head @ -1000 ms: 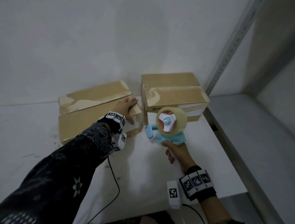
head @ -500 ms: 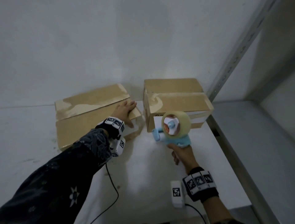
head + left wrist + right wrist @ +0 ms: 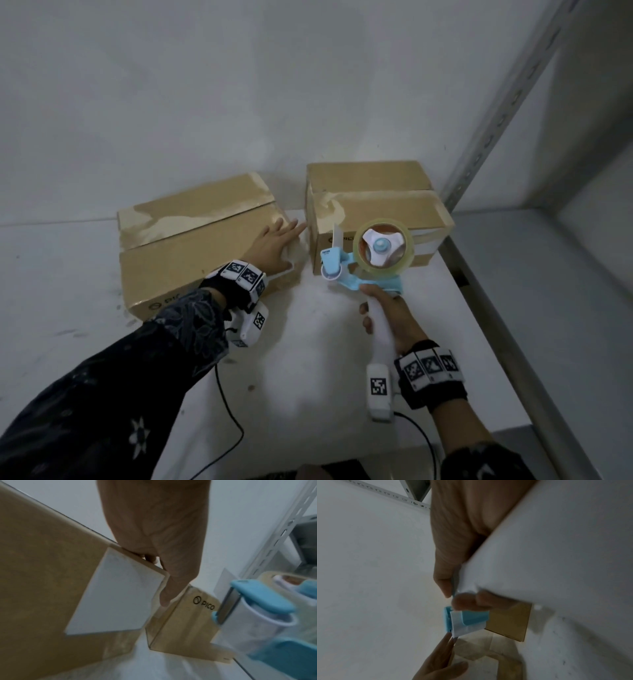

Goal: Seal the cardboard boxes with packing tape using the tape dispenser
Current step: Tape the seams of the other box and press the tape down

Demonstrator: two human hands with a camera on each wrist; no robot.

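— What are the hands doing?

— The right hand (image 3: 387, 320) curls round the white handle of the blue tape dispenser (image 3: 363, 270), holding it upright above the white bench (image 3: 308, 359). The left hand (image 3: 272, 246) lies flat, fingers straight and together, pressing the near right corner of the left cardboard box (image 3: 191, 246).

— Where is the tape?

— The clear tape roll (image 3: 383, 248) sits on the dispenser just beyond the right hand, in front of the right cardboard box (image 3: 373, 198). From the left wrist, the dispenser's roller end (image 3: 257, 608) is close to that box's printed face (image 3: 193, 622).

— And the boxes?

— Side by side against the wall, a narrow gap between them just past the left fingertips. A white label (image 3: 115, 595) sits below the left hand on its box. A grey metal shelf upright (image 3: 507, 102) rises beyond the right box.
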